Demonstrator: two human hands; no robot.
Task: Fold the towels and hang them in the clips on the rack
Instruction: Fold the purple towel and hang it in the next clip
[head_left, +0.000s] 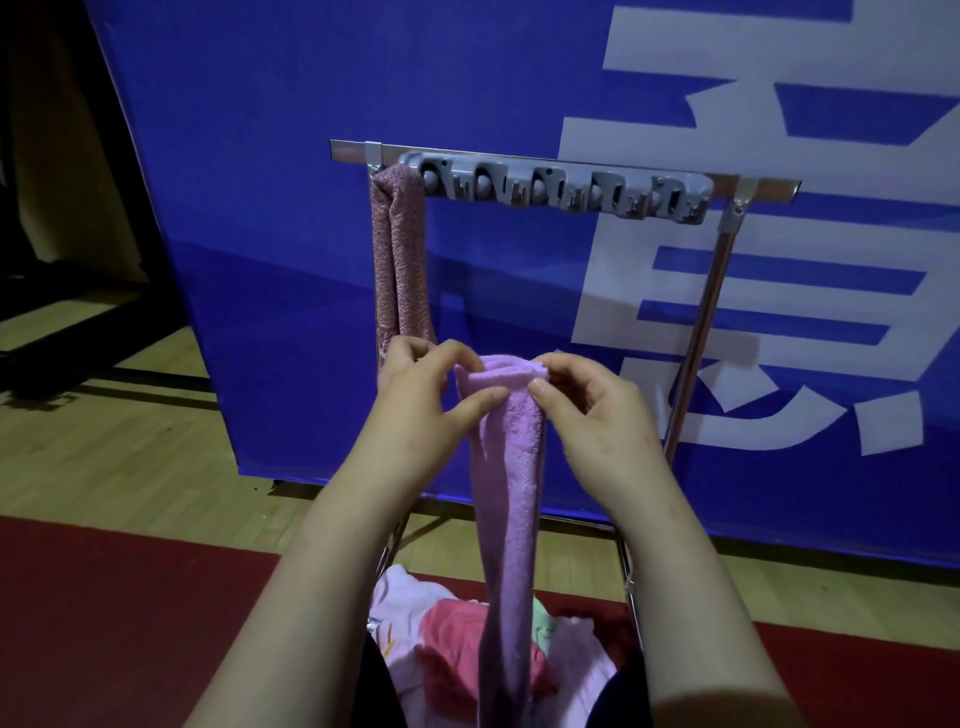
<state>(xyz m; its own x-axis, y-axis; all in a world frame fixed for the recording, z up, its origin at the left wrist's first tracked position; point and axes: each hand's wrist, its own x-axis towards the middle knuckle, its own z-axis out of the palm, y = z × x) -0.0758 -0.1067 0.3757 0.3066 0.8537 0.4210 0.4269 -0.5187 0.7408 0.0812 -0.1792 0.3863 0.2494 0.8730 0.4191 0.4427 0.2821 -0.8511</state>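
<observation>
The purple towel (511, 467) is in front of us, gathered lengthwise into a narrow strip and hanging straight down from its top end; that end is bunched into a small wad of folds at about the height of the rack's lower half, well below the clips. Our left hand (426, 405) pinches the wad from the left, thumb and fingers curled onto the cloth; our right hand (592, 410) pinches it from the right in the same way; both hands are clamped on this 1 towel and hold nothing else.

Its lower end drops onto a pile of towels (447, 639) at our knees, pink, red, white and a bit of green; we cannot tell how many lie there.

Above and beyond, the rack (701, 322) carries a grey strip of clips (561, 193) along its top bar; 1 speckled pink towel (400, 260) already hangs folded from the left end of the strip, and the clips to its right show no cloth.

We judge the task to be early: 1 towel is up, a 2nd is folded and ready to be lifted to a free clip, and the pile is left to do.

Behind the rack stands a blue board (260, 208) with large white lettering; under us are a wooden floor (130, 441) and a red mat (130, 597).
</observation>
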